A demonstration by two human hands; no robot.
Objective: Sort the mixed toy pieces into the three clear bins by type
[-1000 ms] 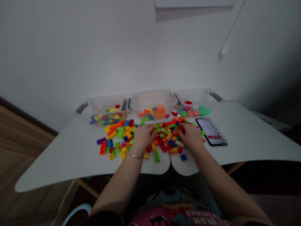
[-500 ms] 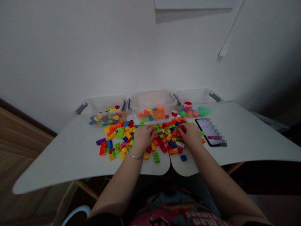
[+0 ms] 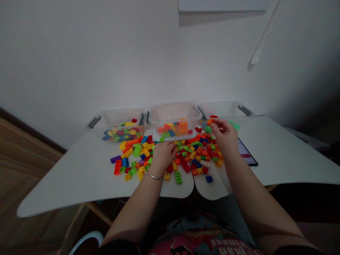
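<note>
Background: a plain pale wall [image 3: 111, 56] is seen behind a white desk [image 3: 77, 180].
Bins: three clear bins are set in a row near the wall; mixed pieces are contained in the left bin [image 3: 117, 114], blocks in the middle bin [image 3: 172, 110], and rounded green pieces are seen at the right bin [image 3: 225, 108].
Loose blocks: a multicoloured spread of loose blocks [image 3: 183, 163] is noted on the desk, in front of the bins.
Left hand: the left hand [image 3: 164, 156] is rested at the spread, fingers curled; whether anything is gripped cannot be told.
Right hand: the right hand [image 3: 225, 136] is raised near the right bin, an orange block [image 3: 210, 121] being pinched at the fingertips.
Phone: a phone [image 3: 245, 156] is partly hidden by the right hand.
</note>
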